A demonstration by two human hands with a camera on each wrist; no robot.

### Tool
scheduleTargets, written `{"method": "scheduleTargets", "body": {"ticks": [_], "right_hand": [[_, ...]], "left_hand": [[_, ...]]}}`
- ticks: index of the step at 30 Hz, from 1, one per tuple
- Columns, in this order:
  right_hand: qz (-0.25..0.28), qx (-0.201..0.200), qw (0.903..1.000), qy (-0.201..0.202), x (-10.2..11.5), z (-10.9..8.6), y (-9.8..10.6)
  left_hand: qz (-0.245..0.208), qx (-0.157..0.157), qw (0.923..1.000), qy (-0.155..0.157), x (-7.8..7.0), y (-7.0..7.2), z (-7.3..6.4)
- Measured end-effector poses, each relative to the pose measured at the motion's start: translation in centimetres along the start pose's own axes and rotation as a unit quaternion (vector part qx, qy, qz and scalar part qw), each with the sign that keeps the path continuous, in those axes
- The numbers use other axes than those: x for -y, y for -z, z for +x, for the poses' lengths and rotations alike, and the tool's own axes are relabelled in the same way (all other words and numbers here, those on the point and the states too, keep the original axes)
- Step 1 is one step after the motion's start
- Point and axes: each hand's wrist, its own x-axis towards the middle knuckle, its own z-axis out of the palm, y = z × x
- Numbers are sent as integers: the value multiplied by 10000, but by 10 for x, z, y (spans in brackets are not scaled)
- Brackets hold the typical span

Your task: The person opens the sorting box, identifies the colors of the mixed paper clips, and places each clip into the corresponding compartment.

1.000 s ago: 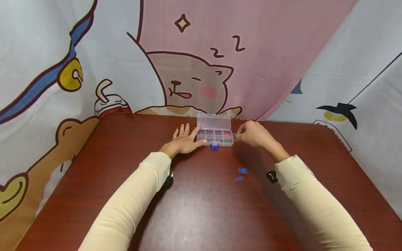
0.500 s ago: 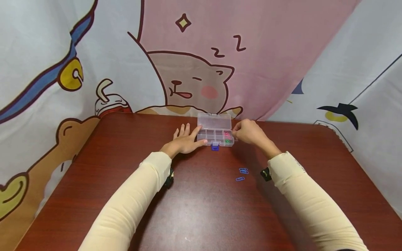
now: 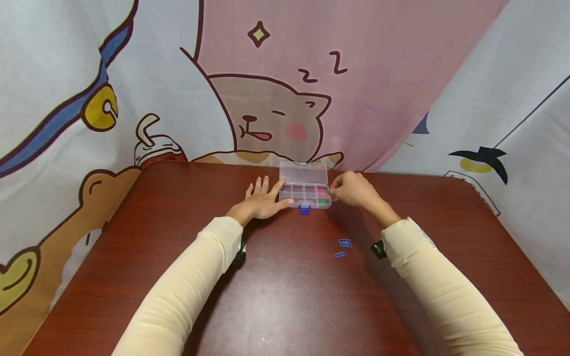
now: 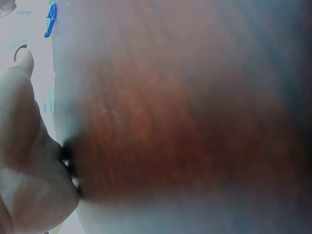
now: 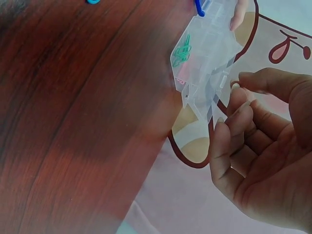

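Note:
A clear compartment box (image 3: 310, 195) stands at the back of the table, its lid (image 3: 304, 173) raised. Pink paper clips (image 3: 320, 190) and green paper clips (image 3: 322, 200) lie in the right-end compartments. My left hand (image 3: 262, 202) is spread at the box's left end, thumb and index finger touching it and the other fingers extended. At the opposite end, my right hand (image 3: 354, 189) has thumb and index fingertips together right at the rim. A small clear plastic piece (image 5: 213, 108) sticks out there beside the curled fingers. I cannot tell whether they pinch it.
Several blue paper clips (image 3: 342, 247) lie on the brown table (image 3: 267, 296) in front of the right hand. A blue latch (image 3: 305, 209) hangs from the box's front. Behind the table hangs a printed curtain (image 3: 378, 99).
My right hand has moved slightly left, up against the box's right end, then stayed there. The left hand, the box and the blue clips have stayed in place.

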Motion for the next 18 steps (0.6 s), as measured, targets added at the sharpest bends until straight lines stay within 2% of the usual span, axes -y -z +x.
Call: {"method": "scheduleTargets", "body": {"ticks": [9, 18], "right_hand": [[-100, 57, 9999, 24, -3, -4, -3], [-99, 207, 9997, 29, -8, -19, -7]], "left_hand": [[30, -10, 10000, -50, 0, 0, 0], [-110, 25, 9999, -10, 3, -4, 7]]}}
